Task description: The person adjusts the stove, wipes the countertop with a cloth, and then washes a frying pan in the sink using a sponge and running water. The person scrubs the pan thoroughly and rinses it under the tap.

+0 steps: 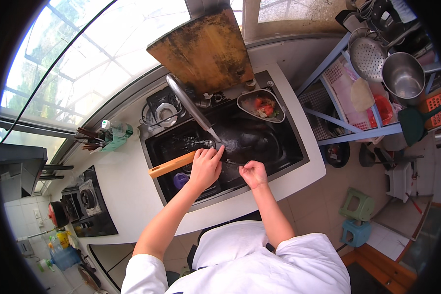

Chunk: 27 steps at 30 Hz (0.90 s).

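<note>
Left hand (pixel 205 166) grips a wok's wooden handle (pixel 172 164) over the sink (pixel 299 147); right hand (pixel 253 173) fisted at the wok (pixel 252 142) rim. Faucet (pixel 191 105) overhangs; strainer (pixel 262 105) behind; cutting board (pixel 206 49) beyond.

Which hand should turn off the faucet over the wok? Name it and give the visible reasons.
Left, probably. The left hand rests on the wok's wooden handle, just below the faucet spout, with its fingers near the water stream. The right hand is fisted at the wok rim, farther from it.
</note>
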{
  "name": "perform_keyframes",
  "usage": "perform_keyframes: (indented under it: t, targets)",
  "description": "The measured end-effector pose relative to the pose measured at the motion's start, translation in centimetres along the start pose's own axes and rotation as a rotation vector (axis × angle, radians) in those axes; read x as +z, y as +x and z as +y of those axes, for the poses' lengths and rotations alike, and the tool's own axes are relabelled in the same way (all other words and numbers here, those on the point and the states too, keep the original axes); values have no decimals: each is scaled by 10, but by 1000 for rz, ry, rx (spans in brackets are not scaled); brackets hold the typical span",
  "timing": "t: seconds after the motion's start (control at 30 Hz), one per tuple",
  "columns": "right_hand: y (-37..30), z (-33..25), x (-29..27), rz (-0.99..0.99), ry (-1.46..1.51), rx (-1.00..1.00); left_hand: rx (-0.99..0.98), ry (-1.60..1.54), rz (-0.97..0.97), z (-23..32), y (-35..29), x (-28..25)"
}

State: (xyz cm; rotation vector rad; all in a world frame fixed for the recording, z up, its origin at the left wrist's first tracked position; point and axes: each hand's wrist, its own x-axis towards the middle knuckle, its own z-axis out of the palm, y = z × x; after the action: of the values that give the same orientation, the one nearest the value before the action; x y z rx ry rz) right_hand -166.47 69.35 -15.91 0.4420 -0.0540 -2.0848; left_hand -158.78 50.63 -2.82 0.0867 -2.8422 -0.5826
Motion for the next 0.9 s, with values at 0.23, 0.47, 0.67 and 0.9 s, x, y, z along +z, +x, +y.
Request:
perform_keyframes:
  t: [0.23,0.47,0.67,0.9]
  targets:
    - [-2,4,13,-18,59,-34,-239,-202,50,-5,15,-3]
    - [-3,7,12,263,65,-60,-247,-113,150,-6,11,9]
    - [0,14,37,354,-82,-94,-282,-94,166,-2,11,14]
    - [1,4,28,259,-44,-120,-262,-97,133,-7,25,25]
